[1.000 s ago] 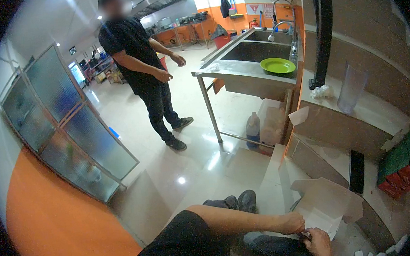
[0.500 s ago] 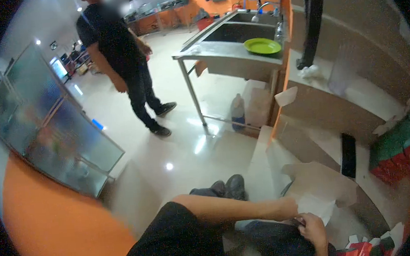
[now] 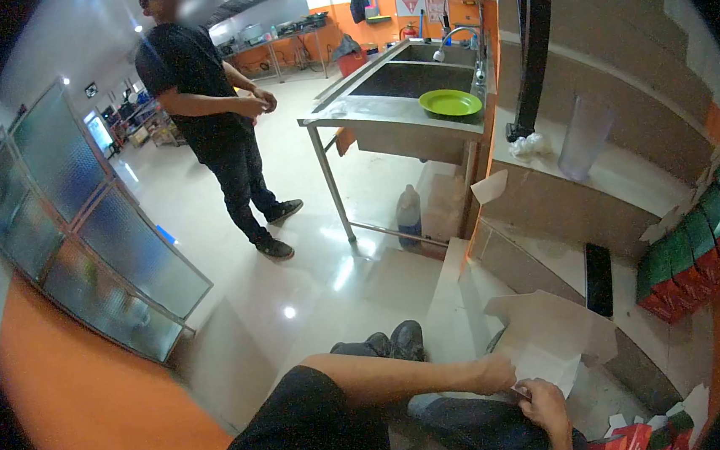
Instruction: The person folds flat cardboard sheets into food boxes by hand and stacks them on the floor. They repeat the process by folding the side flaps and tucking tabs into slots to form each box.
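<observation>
My left hand (image 3: pixel 497 375) reaches across my lap, closed at the near edge of a pale sheet of card (image 3: pixel 549 367). Close beside it, my right hand (image 3: pixel 548 406) pinches the same edge between thumb and fingers. The card's white inner face points up, and a larger brownish flap (image 3: pixel 558 319) rises behind it. How the fingertips fold around the edge is too small to make out. Red and green cartons (image 3: pixel 635 440) stand just to the right of my right hand.
More green and red boxes (image 3: pixel 692 254) line the ledge at right, near a black flat object (image 3: pixel 599 280) and a clear plastic cup (image 3: pixel 585 135). A green plate (image 3: pixel 450 103) rests on the metal sink unit (image 3: pixel 393 108). A person (image 3: pixel 203 110) stands ahead, left of the sink, beside glass panels (image 3: pixel 89 221).
The view has tilted slightly and become sharper. The standing person's hands have come together in front of the waist. My hands stay close together at the card's edge.
</observation>
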Tool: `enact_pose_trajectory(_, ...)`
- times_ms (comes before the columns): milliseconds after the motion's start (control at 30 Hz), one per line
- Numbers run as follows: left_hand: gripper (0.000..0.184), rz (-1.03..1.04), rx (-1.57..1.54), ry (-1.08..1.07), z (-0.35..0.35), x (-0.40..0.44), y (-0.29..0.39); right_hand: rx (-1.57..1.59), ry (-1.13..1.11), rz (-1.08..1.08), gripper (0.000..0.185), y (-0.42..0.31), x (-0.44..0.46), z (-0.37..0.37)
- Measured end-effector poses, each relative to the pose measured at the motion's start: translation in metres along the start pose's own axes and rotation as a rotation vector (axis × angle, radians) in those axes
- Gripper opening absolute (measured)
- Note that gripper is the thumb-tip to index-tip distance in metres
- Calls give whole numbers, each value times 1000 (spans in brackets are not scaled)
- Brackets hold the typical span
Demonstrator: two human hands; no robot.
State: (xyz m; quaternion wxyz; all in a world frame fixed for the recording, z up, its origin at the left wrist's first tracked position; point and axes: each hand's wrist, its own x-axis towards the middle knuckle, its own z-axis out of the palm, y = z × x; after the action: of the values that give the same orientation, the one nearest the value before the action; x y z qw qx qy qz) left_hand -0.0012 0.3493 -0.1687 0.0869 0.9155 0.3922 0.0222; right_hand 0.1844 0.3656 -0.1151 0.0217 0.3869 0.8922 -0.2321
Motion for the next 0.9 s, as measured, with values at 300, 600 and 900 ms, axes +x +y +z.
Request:
enact_pose_trajectory(300,10,42,-35,-15,12,4,-4,7,-12,11,30,3,2,5)
enact_pose_trajectory(600,11,12,19,0,10,4,-3,17,17,-10,30,5,1,9)
enact_pose_trajectory(900,13,3,31,8,16,7,-3,46,72,-31,31,-7,-2,1)
